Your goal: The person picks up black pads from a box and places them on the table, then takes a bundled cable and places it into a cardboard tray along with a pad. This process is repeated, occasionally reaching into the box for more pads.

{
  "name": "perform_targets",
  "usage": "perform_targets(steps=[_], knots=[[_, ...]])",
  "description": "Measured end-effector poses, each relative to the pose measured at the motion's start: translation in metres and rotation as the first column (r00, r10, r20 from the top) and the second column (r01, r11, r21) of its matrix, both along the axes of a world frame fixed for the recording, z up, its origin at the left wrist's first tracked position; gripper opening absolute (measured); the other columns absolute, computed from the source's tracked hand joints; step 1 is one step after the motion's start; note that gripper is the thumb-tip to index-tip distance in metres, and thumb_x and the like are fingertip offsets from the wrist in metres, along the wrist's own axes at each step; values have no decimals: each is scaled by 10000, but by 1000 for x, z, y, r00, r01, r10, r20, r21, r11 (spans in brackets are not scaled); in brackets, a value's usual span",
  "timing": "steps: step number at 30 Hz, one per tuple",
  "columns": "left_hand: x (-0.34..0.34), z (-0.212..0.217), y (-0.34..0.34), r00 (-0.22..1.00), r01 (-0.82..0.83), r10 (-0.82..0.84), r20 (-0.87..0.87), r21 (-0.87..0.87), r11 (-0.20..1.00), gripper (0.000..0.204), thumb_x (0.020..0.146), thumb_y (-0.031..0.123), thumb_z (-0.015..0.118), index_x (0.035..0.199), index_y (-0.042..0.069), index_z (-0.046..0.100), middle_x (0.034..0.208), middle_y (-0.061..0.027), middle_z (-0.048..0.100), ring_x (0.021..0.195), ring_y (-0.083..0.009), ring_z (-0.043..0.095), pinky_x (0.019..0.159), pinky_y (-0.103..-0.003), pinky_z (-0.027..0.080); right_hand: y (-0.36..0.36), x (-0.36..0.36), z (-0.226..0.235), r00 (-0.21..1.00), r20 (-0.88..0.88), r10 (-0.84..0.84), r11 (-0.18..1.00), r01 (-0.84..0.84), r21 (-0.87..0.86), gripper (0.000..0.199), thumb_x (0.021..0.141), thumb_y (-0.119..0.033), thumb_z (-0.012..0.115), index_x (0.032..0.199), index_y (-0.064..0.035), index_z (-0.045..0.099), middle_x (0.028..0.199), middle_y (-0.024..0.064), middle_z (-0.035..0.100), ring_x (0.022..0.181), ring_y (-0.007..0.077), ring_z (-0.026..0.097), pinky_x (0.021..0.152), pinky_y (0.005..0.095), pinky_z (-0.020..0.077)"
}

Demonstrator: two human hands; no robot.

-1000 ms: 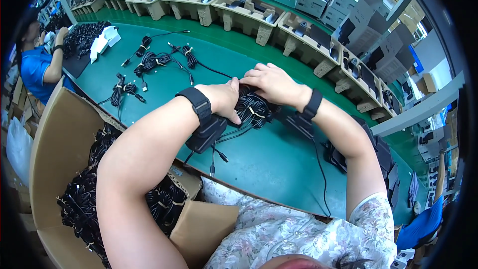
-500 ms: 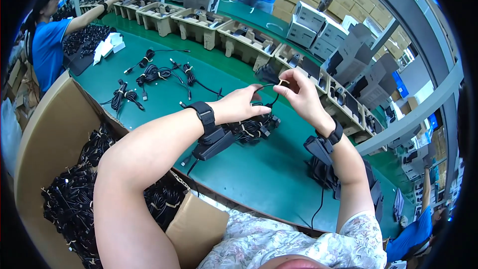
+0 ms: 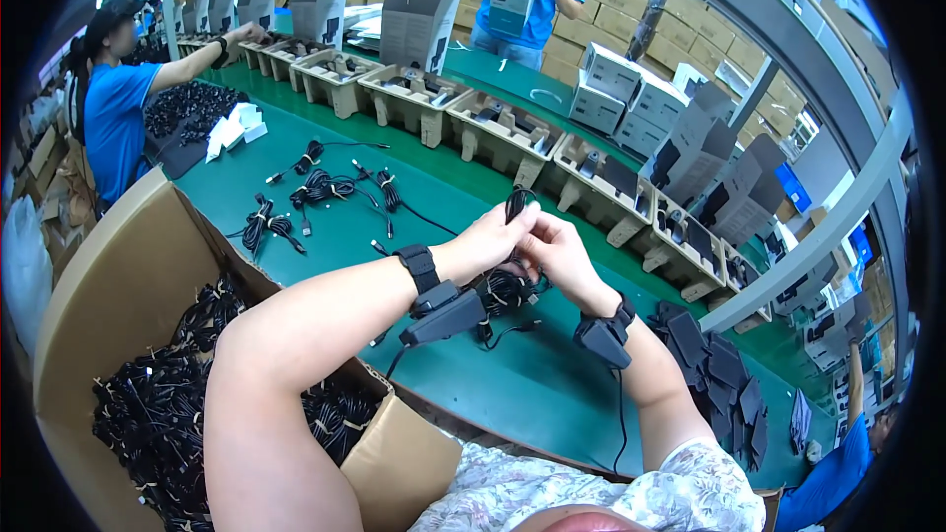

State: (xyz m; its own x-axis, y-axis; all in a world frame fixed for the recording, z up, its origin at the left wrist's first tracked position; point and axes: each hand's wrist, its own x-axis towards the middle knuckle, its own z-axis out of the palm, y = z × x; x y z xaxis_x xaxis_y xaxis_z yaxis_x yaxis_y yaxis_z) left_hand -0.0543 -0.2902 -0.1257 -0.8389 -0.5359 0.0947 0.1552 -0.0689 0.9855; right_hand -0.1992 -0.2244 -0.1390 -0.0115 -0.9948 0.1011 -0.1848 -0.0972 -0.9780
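A coiled black cable [image 3: 519, 201] sticks up out of my left hand [image 3: 493, 236], whose fingers are closed round it above the green table. Against it, from the right, my right hand [image 3: 564, 248] presses with bent, pinched fingers; what lies between its fingertips is hidden. Beneath both hands rests a pile of tied black cables [image 3: 505, 292], partly covered by them. Farther left, several more tied cables [image 3: 323, 187] are spread on the green table [image 3: 463, 365]. Black devices are strapped at both my wrists.
An open cardboard box [image 3: 118, 266] full of black cables [image 3: 158, 414] stands at my left. Dark flat pieces [image 3: 714, 379] are heaped at the right. A row of moulded trays [image 3: 503, 133] runs along the far belt. Co-workers in blue [image 3: 123, 118] are at the left, far side and right.
My right hand has come down and left to meet my left hand, and the tan tie it pinched no longer shows. The loose cable between my hands is now a coil gripped upright.
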Motion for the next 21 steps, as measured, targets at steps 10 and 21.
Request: perform_targets(steps=[10,21], knots=[[9,-18,-33,847,40,129,516,-302,952,150,866,176,524,906,35,558,718,-70,602,457,-116,529,416,-237,421,12,18,34,490,-604,-629,567,-241,-787,443,845,-82,549,1264,-3,431,1122,159,522,1096,270,531,912,424,433],[10,-17,-14,816,442,-402,415,0,897,121,854,164,550,874,47,567,676,-28,587,557,-101,563,492,-213,440,35,5,3,325,-894,-309,777,-455,-434,561,794,-272,598,1281,-46,436,905,95,534,836,227,526,774,344,406]])
